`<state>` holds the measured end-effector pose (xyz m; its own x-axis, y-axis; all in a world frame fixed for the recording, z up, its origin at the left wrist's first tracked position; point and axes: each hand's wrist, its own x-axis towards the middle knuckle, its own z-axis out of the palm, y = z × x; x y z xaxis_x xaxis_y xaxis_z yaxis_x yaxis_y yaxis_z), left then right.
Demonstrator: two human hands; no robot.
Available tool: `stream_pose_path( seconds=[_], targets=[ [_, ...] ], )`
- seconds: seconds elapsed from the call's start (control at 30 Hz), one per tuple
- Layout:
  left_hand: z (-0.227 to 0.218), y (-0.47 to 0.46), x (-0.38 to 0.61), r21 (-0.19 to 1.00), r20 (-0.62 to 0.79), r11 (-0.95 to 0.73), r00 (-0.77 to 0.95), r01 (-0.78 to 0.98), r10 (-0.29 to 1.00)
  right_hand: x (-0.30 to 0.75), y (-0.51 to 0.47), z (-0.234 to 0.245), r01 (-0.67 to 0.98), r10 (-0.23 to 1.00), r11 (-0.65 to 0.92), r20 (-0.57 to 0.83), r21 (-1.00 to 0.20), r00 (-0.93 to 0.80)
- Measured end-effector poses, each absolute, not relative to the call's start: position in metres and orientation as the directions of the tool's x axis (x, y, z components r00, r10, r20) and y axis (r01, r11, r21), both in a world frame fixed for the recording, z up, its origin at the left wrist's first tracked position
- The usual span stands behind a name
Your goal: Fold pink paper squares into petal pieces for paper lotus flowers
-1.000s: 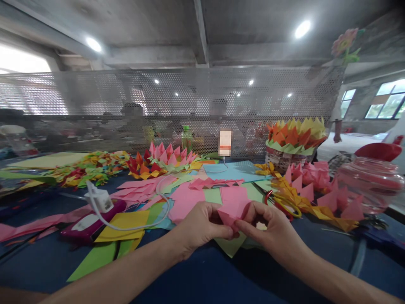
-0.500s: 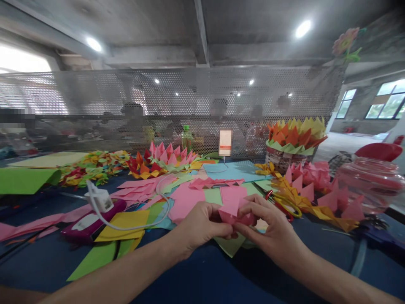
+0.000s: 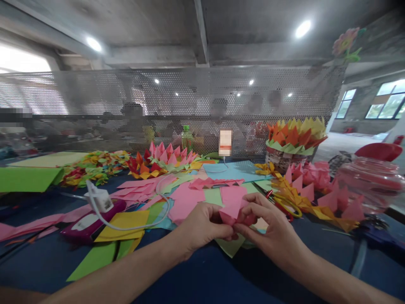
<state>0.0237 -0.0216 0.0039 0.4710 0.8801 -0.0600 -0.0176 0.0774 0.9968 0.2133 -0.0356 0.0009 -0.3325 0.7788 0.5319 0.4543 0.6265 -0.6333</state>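
A folded piece of pink paper (image 3: 230,213) is held between my two hands, just above the table's near middle. My left hand (image 3: 204,223) pinches its left side between thumb and fingers. On its right side, my right hand (image 3: 265,220) grips it with thumb and bent fingers; parts of the paper are hidden behind the fingers. Flat pink sheets (image 3: 186,200) lie just beyond my left hand. Scissors with red and yellow handles (image 3: 286,204) rest beyond my right hand. Under the hands lies a pale green sheet (image 3: 230,248).
On the left sit a purple power bank-like box (image 3: 91,223) and a white charger (image 3: 103,199) with a cable. Folded paper petals (image 3: 172,154) stand at the back. At right are a petal-filled basket (image 3: 278,156), a clear jar (image 3: 368,183) and a blue glue gun (image 3: 382,240).
The pink paper has shifted slightly between my fingers, and its front flap sits a little differently. Both hands stay in nearly the same place.
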Motion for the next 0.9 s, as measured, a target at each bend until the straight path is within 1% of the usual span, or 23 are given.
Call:
stream_pose_path(
  seconds=[0.23,0.43,0.9],
  targets=[
    [0.0035,-0.0217,0.0256,0.997,-0.059,0.078,0.465,-0.021,0.883,0.2128,-0.0344,-0.0001,0.462,0.78,0.623,0.545,-0.631,-0.307],
    [0.0004,-0.0215,0.0257,0.997,-0.058,0.078,0.479,-0.022,0.876,0.2129,-0.0362,0.0027,0.452,0.756,0.653,0.557,-0.608,-0.343],
    [0.0004,-0.0217,0.026,0.997,-0.048,0.069,0.495,-0.024,0.868,0.2124,-0.0385,0.0048,0.496,0.759,0.648,0.539,-0.578,-0.365]
  ],
)
